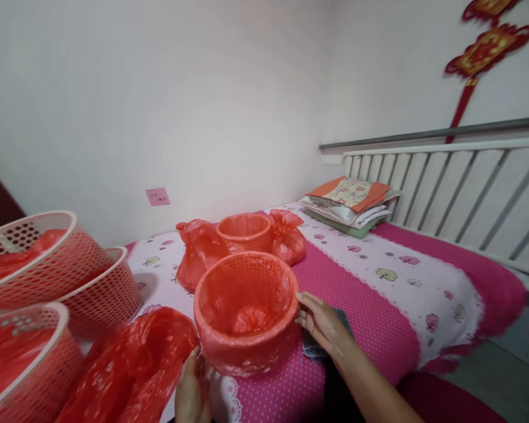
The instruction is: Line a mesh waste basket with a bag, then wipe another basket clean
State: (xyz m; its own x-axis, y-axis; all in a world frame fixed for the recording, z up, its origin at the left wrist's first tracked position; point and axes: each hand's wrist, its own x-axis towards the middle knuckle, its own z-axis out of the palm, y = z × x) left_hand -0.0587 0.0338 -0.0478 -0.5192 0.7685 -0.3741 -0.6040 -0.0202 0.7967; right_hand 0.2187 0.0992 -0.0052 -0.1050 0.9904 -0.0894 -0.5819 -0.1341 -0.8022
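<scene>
A round basket (245, 358) covered in a red plastic bag stands upright on the bed, its inside lined with the bunched bag. My right hand (320, 320) grips its right side, thumb near the rim and fingers against the wall. At the lower left, my left hand (193, 385) is beside the basket, fingers apart and partly hidden; whether it touches the basket I cannot tell. A loose, crumpled red plastic bag (136, 358) lies left of that hand. Behind stands another bag-covered basket (244, 226), with puffed red bag parts on either side.
Several pink mesh baskets (99, 302) with red plastic inside crowd the left. A dark cloth (315, 346) lies by my right hand. Folded textiles (348, 200) are stacked at the back right, beside a white radiator (458, 194). A patterned pink sheet (357, 299) covers the bed.
</scene>
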